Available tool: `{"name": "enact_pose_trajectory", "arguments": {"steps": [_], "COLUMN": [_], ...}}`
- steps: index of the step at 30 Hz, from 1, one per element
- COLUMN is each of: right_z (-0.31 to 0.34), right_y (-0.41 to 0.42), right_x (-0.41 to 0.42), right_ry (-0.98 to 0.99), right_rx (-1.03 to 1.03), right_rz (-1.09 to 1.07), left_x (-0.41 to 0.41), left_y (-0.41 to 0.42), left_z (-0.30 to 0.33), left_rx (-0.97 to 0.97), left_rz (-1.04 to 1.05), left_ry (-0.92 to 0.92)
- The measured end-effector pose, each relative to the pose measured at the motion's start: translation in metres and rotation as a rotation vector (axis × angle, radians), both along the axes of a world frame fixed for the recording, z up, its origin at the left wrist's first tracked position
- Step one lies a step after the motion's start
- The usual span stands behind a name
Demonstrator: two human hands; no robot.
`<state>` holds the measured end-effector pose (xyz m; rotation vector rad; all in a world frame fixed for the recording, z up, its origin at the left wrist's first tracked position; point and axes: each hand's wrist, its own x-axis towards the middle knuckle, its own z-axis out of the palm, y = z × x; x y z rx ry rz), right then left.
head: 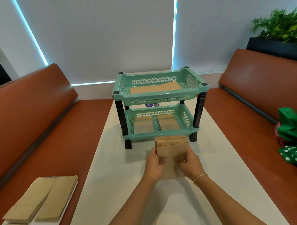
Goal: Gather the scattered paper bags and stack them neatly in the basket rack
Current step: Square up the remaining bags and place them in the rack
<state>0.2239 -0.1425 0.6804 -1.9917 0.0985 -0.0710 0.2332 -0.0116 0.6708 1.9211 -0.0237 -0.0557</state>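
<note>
Both hands [171, 163] around a paper bag stack [171, 148] before the 2-tier basket rack [160, 95].

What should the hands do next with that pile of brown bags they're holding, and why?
Probably lift the stack of paper bags forward into the lower basket. Both the left hand and right hand already grip it, squared up, just in front of the rack. The lower basket holds two flat piles with a gap between, so there looks to be room.

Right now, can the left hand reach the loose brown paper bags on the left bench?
Probably not at once: the left hand grips the stack of brown bags; loose bags lie uncovered.
</note>
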Motion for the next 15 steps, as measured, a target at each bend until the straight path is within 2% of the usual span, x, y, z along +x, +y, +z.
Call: {"name": "enact_pose_trajectory", "arguments": {"steps": [3,7,11,15], "right_z": [-0.006,-0.018,-0.015,-0.011], "right_y": [-0.002,-0.006,-0.009,-0.017], "right_x": [-0.004,-0.013,-0.008,0.004], "right_ry": [0.035,0.122,0.15,0.3], "right_rx": [-0.038,-0.094,-0.157,-0.187], "right_rz": [0.011,0.067,0.101,0.124], "left_x": [-0.005,-0.014,-0.01,-0.004], "left_y": [-0.001,0.0,-0.001,0.005], "left_z": [-0.006,-0.023,-0.02,-0.013], "left_rx": [0.024,0.194,0.276,0.114], "left_rz": [-0.004,-0.08,-0.079,-0.139], "left_ry": [0.005,0.064,0.09,0.321]}}
